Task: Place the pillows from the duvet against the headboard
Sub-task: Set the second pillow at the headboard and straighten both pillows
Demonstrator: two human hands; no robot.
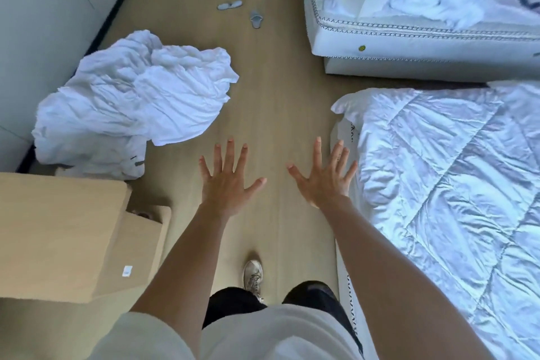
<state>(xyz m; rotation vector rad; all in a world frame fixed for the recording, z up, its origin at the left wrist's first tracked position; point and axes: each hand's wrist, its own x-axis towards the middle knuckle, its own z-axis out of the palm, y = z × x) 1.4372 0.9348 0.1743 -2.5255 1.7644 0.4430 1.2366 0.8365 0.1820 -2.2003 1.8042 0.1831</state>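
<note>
White quilted satin duvet (455, 184) covers the bed just right of the right hand's fingertips; pillows cannot be identified. Right hand (324, 181) and left hand (226, 184) both spread wide, fingers apart, holding nothing, above the tan wood floor (277, 102). Crumpled white linen heap (137, 96) lies beyond the left fingers.

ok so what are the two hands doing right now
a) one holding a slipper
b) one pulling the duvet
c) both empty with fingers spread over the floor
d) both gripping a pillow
c: the left hand and right hand are open, fingers spread, holding nothing above the bare floor.
</note>
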